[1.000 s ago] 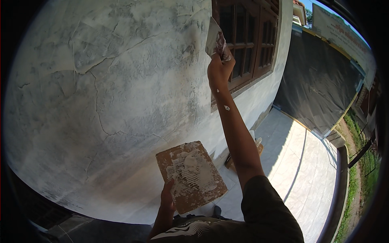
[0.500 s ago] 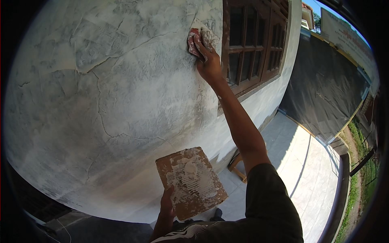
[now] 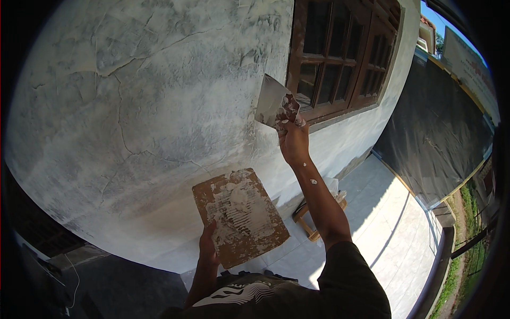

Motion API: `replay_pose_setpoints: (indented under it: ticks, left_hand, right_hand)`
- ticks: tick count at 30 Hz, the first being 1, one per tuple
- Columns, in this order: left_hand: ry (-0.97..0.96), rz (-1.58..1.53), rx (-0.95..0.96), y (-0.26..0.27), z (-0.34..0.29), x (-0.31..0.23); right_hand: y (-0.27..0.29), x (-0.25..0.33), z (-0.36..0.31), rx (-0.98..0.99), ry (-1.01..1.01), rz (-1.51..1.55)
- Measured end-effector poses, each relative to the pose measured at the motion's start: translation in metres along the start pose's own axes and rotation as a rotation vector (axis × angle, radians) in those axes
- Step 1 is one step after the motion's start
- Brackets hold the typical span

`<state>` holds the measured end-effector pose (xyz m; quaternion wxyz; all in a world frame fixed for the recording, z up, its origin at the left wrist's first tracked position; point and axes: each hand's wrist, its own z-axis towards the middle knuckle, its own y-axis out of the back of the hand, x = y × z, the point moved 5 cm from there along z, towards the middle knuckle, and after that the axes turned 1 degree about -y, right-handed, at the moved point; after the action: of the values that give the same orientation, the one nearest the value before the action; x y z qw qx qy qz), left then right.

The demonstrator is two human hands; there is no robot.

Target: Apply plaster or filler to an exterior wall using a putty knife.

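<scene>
My right hand (image 3: 295,139) grips a putty knife (image 3: 272,101) by its dark red, putty-smeared handle. Its wide, pale blade points up and left, close to the window frame; whether it touches the wall I cannot tell. Blobs of white putty stick to my right forearm. Below and to the left, my left hand (image 3: 209,243) holds a brown board (image 3: 277,234) by its left edge, the fingers hidden underneath. White putty (image 3: 239,201) with ridged streaks covers much of the board. Behind both stands the grey-white wall (image 3: 175,127), cracked and patchy with skim coat.
A brown wooden window (image 3: 332,58) is set in the wall at upper right. Low by the wall stands a wooden stool (image 3: 307,222) with something whitish on it, partly behind my arm. A black sheet screen (image 3: 435,127) closes the right side above the tiled floor (image 3: 388,234).
My right hand has come down and away from the wall, turning the putty knife so its blade shows. The board has shifted slightly up and left in view.
</scene>
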<state>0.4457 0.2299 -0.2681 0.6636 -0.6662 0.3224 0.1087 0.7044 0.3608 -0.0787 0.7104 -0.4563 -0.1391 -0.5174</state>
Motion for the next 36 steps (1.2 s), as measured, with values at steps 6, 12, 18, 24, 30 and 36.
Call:
replay_pose_setpoints:
  ticks: [6,12,18,24,30,36]
  left_hand:
    - [-0.07,0.043,-0.03,-0.006,0.001,0.008]
    - [-0.093,0.046,-0.037,0.001,0.005,0.012]
    - [-0.116,0.048,-0.063,0.013,0.006,0.004]
    - [-0.118,0.028,-0.068,0.025,0.012,0.006]
    - [-0.145,0.048,-0.148,0.025,0.008,0.009]
    - [-0.16,0.049,-0.126,0.019,0.007,0.008]
  right_hand:
    - [0.02,0.009,-0.043,0.1,-0.574,0.455]
    - [0.039,-0.016,-0.097,0.175,-0.776,0.289]
    - [0.045,-0.038,-0.122,0.241,-0.879,0.079]
    - [0.066,-0.054,-0.122,0.235,-0.819,-0.192]
    - [0.082,-0.062,-0.128,0.282,-0.798,-0.162]
    - [0.075,-0.066,-0.129,0.291,-0.694,-0.237]
